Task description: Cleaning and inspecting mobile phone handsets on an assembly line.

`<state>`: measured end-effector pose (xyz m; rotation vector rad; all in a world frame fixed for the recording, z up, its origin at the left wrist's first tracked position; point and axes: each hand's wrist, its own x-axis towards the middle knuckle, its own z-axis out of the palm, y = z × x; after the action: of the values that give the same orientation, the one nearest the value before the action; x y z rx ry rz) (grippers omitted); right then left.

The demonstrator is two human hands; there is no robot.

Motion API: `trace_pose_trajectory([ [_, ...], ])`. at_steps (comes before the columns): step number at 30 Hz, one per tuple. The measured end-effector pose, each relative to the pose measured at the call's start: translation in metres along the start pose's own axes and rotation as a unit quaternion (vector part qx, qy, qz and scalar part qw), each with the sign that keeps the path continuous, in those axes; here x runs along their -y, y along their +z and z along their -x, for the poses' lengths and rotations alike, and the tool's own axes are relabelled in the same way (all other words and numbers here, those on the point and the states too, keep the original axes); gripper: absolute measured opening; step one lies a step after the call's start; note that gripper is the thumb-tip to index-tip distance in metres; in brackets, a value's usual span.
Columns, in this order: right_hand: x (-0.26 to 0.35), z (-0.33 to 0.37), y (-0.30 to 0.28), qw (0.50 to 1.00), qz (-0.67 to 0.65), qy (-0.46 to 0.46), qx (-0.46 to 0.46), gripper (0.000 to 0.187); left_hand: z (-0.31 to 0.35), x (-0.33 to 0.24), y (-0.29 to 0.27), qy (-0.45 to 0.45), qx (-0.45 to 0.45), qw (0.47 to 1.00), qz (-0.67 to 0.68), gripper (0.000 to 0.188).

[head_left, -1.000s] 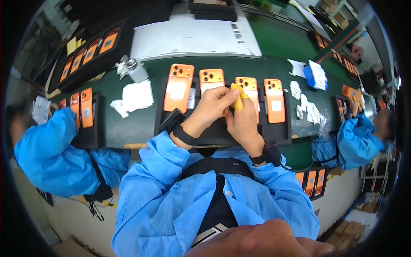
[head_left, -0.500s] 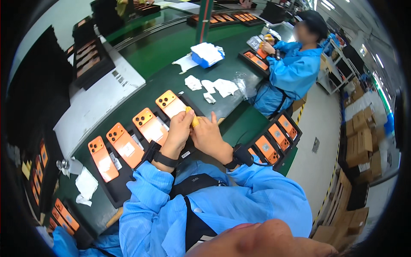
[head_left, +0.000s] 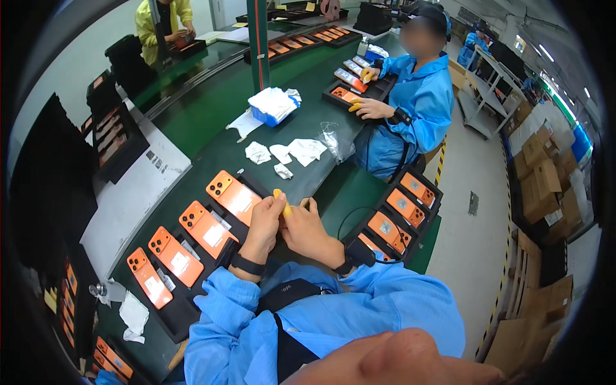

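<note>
My left hand (head_left: 262,223) and my right hand (head_left: 308,232) meet above the near edge of a black tray. Closed fingertips of the left hand pinch at a yellow finger cot (head_left: 286,210), which sits on a finger of the right hand. More yellow shows at the tip of the left fingers. The right fingers are curled, and what lies inside them is hidden. Just left of my hands, an orange phone (head_left: 236,200) lies back up in the tray. Further left in the row are a second orange phone (head_left: 206,230), a third orange phone (head_left: 176,256) and another.
Crumpled white wipes (head_left: 307,151) and a blue box of wipes (head_left: 274,109) are on the green table. At right stands a black tray of phones (head_left: 388,221). A co-worker (head_left: 414,96) in blue handles phones ahead. A metal-topped bottle (head_left: 106,292) stands left; cardboard boxes (head_left: 540,179) are far right.
The view has shifted, so the table lies lower and further left. My hands stay together; the right fingers, raised before, are more curled. The co-worker's hands have moved apart over the tray.
</note>
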<state>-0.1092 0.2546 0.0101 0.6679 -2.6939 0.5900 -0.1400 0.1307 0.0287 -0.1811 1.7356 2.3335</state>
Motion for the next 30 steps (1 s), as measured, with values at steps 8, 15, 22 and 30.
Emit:
trace_pose_trajectory([
  [8, 0.002, 0.008, 0.001, 0.999, 0.035, -0.033, -0.02, 0.035, 0.003, 0.007, -0.003, 0.007, -0.009, 0.999, 0.052, 0.02],
  [15, 0.0, 0.004, 0.002, 0.999, 0.017, -0.027, -0.037, 0.04, 0.003, 0.005, -0.009, 0.023, 0.029, 0.996, 0.087, 0.018],
  [22, 0.006, 0.002, 0.003, 0.999, 0.013, -0.031, -0.014, 0.044, 0.013, 0.002, -0.009, 0.04, 0.011, 0.994, 0.1, 0.022],
  [30, 0.019, -0.004, 0.004, 0.999, -0.032, -0.018, 0.033, 0.043, 0.012, 0.008, -0.019, 0.082, -0.011, 0.992, 0.093, 0.022],
])
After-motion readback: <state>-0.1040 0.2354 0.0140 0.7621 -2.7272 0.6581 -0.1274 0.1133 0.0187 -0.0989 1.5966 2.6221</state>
